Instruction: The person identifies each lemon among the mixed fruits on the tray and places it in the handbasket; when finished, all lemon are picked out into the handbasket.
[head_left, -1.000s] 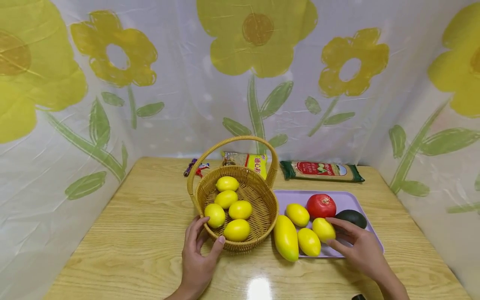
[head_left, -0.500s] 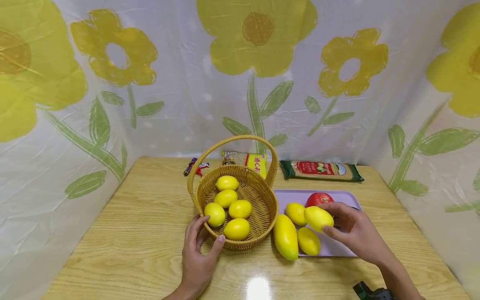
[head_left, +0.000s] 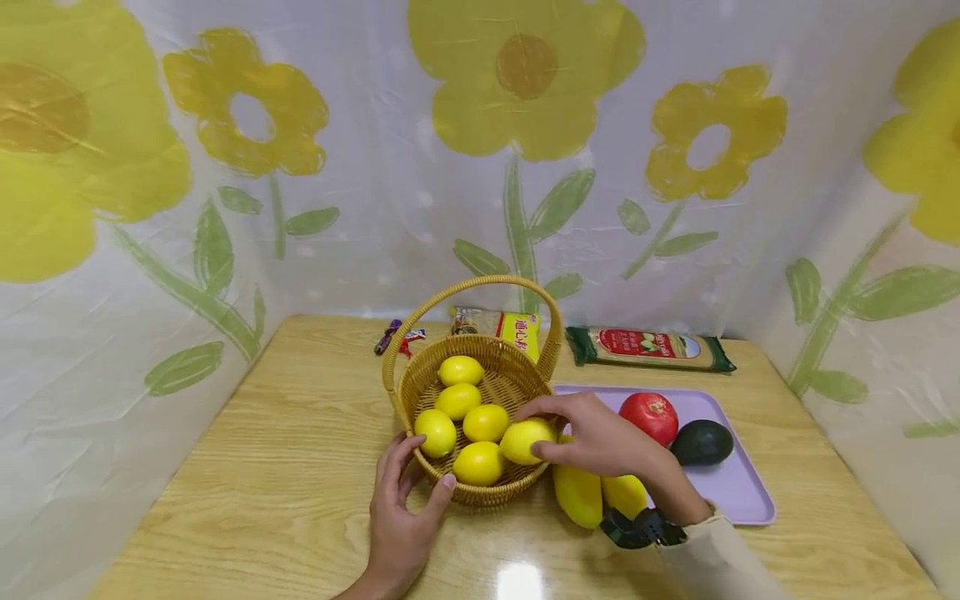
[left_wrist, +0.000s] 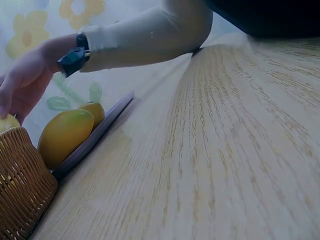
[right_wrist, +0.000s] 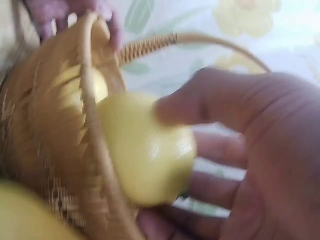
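Observation:
My right hand grips a yellow lemon and holds it over the right rim of the wicker basket. The same lemon fills the blurred right wrist view, pinched between thumb and fingers beside the basket wall. Several lemons lie inside the basket. My left hand rests against the basket's front wall, thumb and fingers curled around it. In the left wrist view the basket is at the lower left, and my right hand reaches in above it.
A purple tray right of the basket holds a red tomato, a dark avocado, a lemon and a long yellow mango at its edge. Two food packets and a candy wrapper lie at the table's back.
My right hand lifted a lemon off the purple tray and carried it left to the basket's rim. My left hand stayed on the basket.

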